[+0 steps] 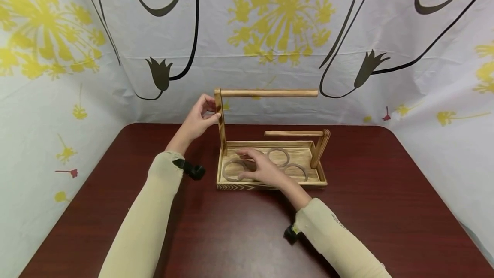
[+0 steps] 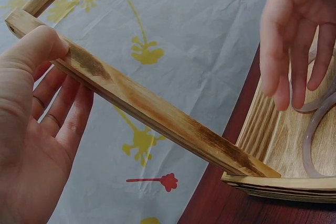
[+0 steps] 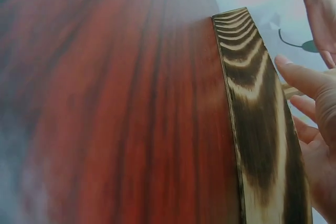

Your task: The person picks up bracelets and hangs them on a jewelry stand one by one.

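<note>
My left hand (image 1: 197, 121) pinches the upper part of a tall wooden post (image 1: 221, 130) between thumb and fingers. That post rises from the left end of a shallow wooden tray (image 1: 231, 186) and bears a long round handle bar (image 1: 270, 93). Over the tray's left half hovers my right hand (image 1: 264, 170), its fingers loosely bent and spread with nothing between them. Several translucent rings (image 1: 224, 170) lie on the tray floor, partly covered by this hand. In the left wrist view, the right fingers (image 2: 299, 72) hang down close above a ring (image 2: 307, 153).
A shorter post (image 1: 320, 149) stands at the tray's right end, with a second round bar (image 1: 293, 133) reaching left from it. The tray sits on a dark red wooden table (image 1: 378, 209). Behind hangs a white floral cloth (image 1: 208, 55).
</note>
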A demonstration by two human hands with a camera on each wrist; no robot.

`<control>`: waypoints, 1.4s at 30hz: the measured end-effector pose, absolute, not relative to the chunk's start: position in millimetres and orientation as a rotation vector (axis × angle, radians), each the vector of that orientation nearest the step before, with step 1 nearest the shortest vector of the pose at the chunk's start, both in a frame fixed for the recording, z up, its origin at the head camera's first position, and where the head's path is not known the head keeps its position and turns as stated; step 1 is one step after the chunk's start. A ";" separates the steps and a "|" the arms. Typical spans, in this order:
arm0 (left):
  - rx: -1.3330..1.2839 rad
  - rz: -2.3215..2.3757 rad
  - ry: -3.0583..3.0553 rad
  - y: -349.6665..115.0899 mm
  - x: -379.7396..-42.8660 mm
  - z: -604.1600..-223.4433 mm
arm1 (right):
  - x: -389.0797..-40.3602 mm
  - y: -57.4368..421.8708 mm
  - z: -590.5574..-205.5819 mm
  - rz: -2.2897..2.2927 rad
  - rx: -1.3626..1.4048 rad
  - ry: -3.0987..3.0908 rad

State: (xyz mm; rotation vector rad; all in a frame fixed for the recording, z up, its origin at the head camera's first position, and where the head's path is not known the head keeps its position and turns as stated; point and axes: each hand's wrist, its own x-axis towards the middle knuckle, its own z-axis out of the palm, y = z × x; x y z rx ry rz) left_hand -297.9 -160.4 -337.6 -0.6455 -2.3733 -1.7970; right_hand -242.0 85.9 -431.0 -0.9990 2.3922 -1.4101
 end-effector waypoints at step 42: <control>-0.650 -1.808 -2.365 -159.2 -294.1 -334.9 | -248.2 63.4 -430.6 -0.690 -1.150 2.718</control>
